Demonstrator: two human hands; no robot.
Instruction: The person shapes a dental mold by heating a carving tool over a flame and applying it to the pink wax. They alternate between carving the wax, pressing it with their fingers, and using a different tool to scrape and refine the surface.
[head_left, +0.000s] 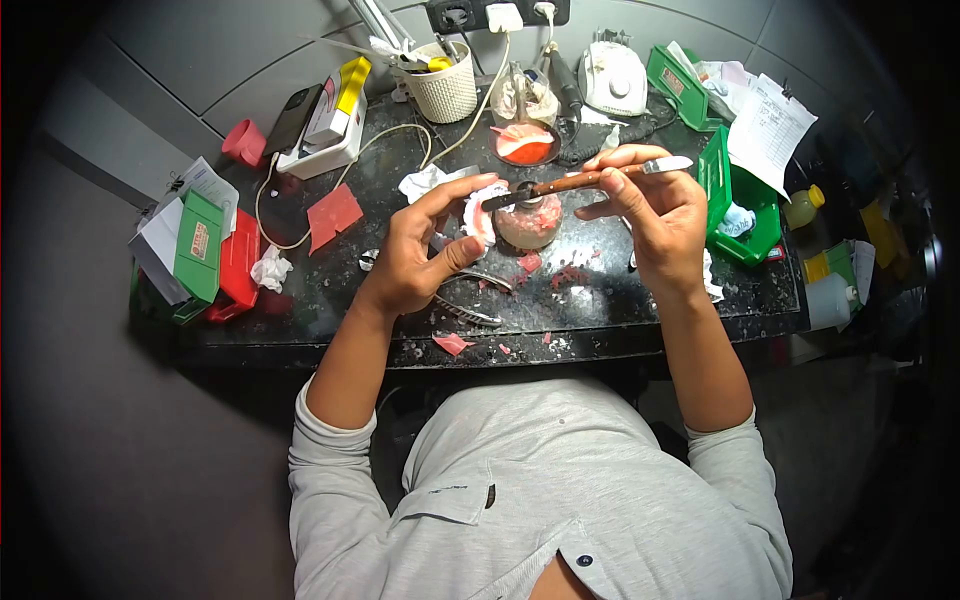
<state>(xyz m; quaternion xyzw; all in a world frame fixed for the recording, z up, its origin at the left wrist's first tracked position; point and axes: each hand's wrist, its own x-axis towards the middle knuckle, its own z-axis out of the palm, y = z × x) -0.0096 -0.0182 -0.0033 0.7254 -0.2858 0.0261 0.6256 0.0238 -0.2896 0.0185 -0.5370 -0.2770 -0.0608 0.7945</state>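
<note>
My left hand (418,248) pinches a pink-and-white wax denture piece (479,217) between thumb and fingers, over the bench. Closed around the brown wooden handle of a wax knife (575,183) is my right hand (655,215), its palm turned inward. The knife lies roughly level, its dark blade at the denture piece and its pale spoon-like end beyond my right fingers. Just behind the blade stands a round glass burner (529,222) with pinkish contents, its top partly hidden by the knife.
A metal instrument (468,314) and pink wax scraps (453,344) lie near the front edge. Behind the burner sits a pan of red wax (525,145). A pink wax sheet (334,217) lies left, near a red box (238,262); a green box (745,215) stands right.
</note>
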